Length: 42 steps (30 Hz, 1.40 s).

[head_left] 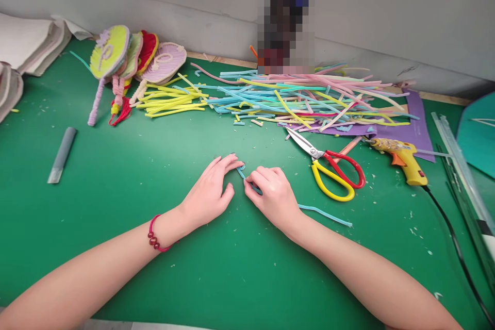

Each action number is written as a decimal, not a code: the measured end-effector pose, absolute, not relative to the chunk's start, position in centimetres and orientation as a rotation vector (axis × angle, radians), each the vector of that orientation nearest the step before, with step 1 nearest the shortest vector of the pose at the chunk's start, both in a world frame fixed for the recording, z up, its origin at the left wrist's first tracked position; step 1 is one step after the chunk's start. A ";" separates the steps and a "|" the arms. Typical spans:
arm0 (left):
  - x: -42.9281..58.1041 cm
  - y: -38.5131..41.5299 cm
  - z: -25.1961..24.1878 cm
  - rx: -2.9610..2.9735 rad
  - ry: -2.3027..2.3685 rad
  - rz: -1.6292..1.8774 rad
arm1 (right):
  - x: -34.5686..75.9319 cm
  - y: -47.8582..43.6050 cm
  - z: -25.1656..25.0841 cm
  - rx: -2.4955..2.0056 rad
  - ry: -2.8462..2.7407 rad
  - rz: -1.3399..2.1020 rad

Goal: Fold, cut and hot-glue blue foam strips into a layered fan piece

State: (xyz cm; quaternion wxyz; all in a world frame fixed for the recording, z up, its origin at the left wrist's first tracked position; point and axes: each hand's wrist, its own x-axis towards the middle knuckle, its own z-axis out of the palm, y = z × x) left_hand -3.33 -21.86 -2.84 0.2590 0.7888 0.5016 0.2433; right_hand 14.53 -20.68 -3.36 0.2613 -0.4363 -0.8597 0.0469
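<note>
Nearest me on the green worktop (201, 283), a red beaded bracelet (153, 240) circles the left wrist, well clear of the work. Just beyond, the two hands meet over a blue pipe cleaner (327, 214), lying between them at the middle of the worktop. The right hand (273, 196) has its fingers narrowed in a pinch on it; the left hand (211, 185) has its thumb spread apart, its fingertips at the small bent tip. Whether they press on that tip or only touch it, I can't tell. A blue length runs out from under the right wrist — the same stem, it seems, though the hand hides the join.

For a neat bend, I'd pinch close to the curl, turn it in small amounts and keep it flat; wire like this probably kinks if forced — and the fuzz may crush under a hard grip. The trailing length wants room to swing.

Beyond the right hand, the scissors (315, 153) lie slightly open, handles towards the person, with a yellow glue gun (402, 157) to their right. Farther back sprawls the heap of mixed pipe cleaners (305, 95), left of it the fan-shaped pieces (112, 54).
</note>
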 end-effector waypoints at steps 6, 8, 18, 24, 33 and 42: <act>-3.5 -21.9 -2.5 2.137 1.423 0.704 | 14.5 -20.7 -3.4 -1.182 -2.324 0.142; -3.6 -21.9 -2.4 2.195 1.465 0.731 | 14.5 -20.7 -3.4 -1.183 -2.320 0.148; -3.3 -22.8 -2.7 2.689 1.392 0.593 | 14.5 -20.7 -3.4 -1.198 -2.329 0.153; -3.3 -22.8 -2.6 2.702 1.416 0.475 | 14.6 -20.7 -3.3 -1.212 -2.341 0.152; -3.3 -22.8 -2.5 2.654 1.408 0.407 | 14.8 -20.8 -3.2 -1.207 -2.322 0.197; -3.4 -22.7 -2.4 2.747 1.387 0.338 | 14.6 -20.6 -3.6 -1.224 -2.301 0.135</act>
